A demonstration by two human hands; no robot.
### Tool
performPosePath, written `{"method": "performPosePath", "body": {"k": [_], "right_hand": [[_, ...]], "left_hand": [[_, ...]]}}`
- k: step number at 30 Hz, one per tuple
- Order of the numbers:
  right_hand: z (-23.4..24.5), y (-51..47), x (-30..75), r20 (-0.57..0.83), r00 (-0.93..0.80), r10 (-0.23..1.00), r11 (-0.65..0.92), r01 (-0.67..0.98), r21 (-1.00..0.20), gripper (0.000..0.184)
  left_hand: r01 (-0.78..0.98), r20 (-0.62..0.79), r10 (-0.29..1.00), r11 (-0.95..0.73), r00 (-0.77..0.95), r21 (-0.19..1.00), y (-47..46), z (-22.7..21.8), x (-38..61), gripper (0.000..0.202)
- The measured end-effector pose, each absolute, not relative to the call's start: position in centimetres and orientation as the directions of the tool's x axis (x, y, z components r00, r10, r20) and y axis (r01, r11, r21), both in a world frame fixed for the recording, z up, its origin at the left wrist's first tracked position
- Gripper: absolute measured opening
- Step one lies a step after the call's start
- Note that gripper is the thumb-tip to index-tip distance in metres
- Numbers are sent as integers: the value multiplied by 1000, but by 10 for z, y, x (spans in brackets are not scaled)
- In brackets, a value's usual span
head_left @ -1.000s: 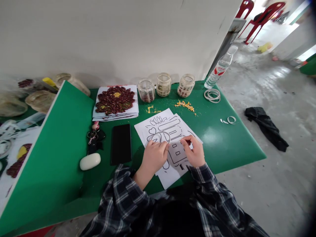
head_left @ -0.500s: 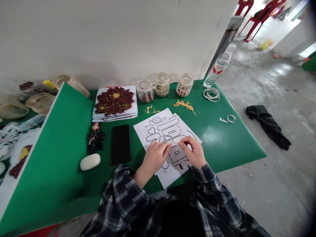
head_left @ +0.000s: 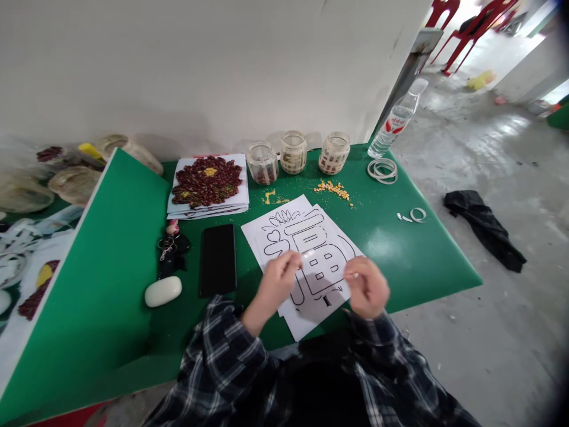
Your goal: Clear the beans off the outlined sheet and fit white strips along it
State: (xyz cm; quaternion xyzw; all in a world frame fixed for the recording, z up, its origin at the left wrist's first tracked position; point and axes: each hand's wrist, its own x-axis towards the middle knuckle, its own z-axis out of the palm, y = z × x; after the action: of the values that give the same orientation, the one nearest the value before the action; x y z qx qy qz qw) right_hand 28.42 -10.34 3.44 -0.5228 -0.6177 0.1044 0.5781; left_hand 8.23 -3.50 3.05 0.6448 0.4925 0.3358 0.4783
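Over the line drawing [head_left: 326, 287] on white paper, both hands are raised and apart. My left hand [head_left: 276, 279] pinches a small whitish, see-through bit of tape [head_left: 307, 255] at its fingertips; its full shape is blurred. To the right, my right hand [head_left: 368, 287] is closed, with thumb and forefinger pressed together near the drawing's right edge. Motion blur hides whatever that pinch may hold. Between the hands, the drawing's outlines and small squares show. A black phone [head_left: 217, 260] lies left of the paper.
At the back stand glass jars [head_left: 293, 153], loose corn kernels [head_left: 333, 190] and a red-bean flower picture [head_left: 208, 181]. Farther right are a water bottle [head_left: 395, 121], white rings [head_left: 382, 171] and a smaller ring [head_left: 418, 215]. Keys [head_left: 168, 246] and a white case [head_left: 163, 292] sit left.
My right hand has moved right and slightly down, away from my left hand. The thin clear tape ring seen at my left fingertips no longer shows as a ring.
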Motion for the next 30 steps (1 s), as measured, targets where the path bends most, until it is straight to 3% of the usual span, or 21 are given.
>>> {"method": "performPosePath", "body": {"k": [2, 4, 7, 10, 14, 17, 25, 30], "right_hand": [[45, -106, 296, 605, 389, 695, 384, 510, -770, 8], [51, -102, 307, 372, 299, 879, 189, 498, -846, 7], [45, -86, 312, -47, 93, 995, -85, 463, -882, 20], [27, -70, 307, -195, 81, 977, -211, 456, -864, 27], [11, -64, 302, -216, 111, 970, -243, 476, -845, 32], [10, -65, 302, -210, 125, 970, -244, 477, -844, 33], [-1, -63, 313, -170, 177, 970, -224, 357, -907, 35], [-9, -64, 320, -126, 180, 976, -172, 274, -946, 34]], "left_hand": [[264, -36, 992, 2, 121, 964, -28, 31, 77, 39], [287, 13, 999, -24, 39, 958, -24, 32, 77, 39], [427, 151, 980, -191, 126, 884, -26, 32, 86, 35], [606, 285, 925, -380, 252, 699, -28, 25, 93, 30], [773, 302, 898, -431, 320, 466, -23, 8, 91, 29], [826, 309, 899, -417, 312, 380, -18, 0, 90, 29], [857, 347, 916, -336, 201, 391, -10, 1, 88, 27], [916, 385, 919, -228, 90, 331, 2, 5, 75, 30]]}}
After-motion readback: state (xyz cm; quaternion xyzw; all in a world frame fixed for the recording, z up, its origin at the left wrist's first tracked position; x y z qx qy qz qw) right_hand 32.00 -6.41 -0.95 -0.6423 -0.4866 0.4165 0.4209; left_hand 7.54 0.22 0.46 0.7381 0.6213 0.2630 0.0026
